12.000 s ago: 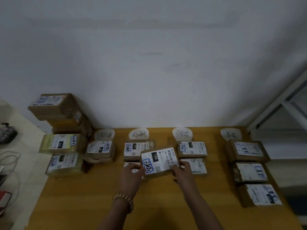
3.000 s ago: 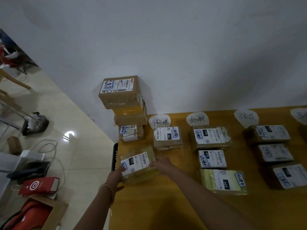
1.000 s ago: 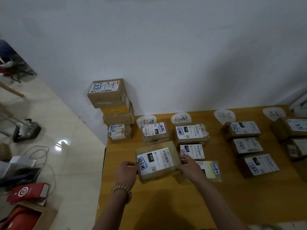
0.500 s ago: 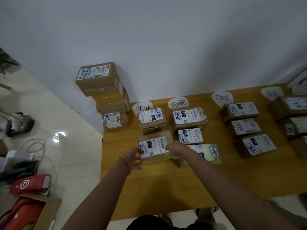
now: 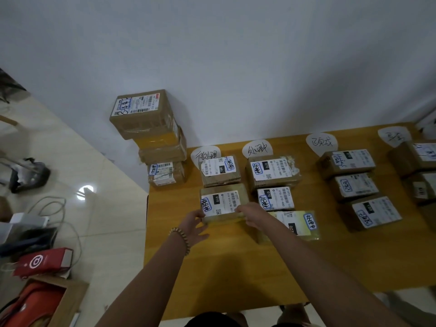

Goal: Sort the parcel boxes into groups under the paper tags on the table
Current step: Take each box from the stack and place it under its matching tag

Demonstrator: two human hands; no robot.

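Both of my hands hold one brown parcel box (image 5: pixel 223 202) with a white label. It lies flat on the wooden table (image 5: pixel 236 267), just in front of another box (image 5: pixel 220 171) under the leftmost paper tag (image 5: pixel 204 155). My left hand (image 5: pixel 194 224) grips its near left corner. My right hand (image 5: pixel 252 214) grips its near right corner. Three boxes sit in a column under the second tag (image 5: pixel 257 148), three more under the third tag (image 5: pixel 321 142), and further boxes at the right edge under the fourth tag (image 5: pixel 393 136).
A stack of several boxes (image 5: pixel 151 135) stands at the table's far left corner against the white wall. Left of the table lie floor tiles, cables (image 5: pixel 56 208), a red box (image 5: pixel 42 261) and an open carton (image 5: pixel 42 303). The table's near part is bare wood.
The box came from the table's left edge, was lifted between both hands and now lies flat in the first column behind the first box. My hands still hold its corners.
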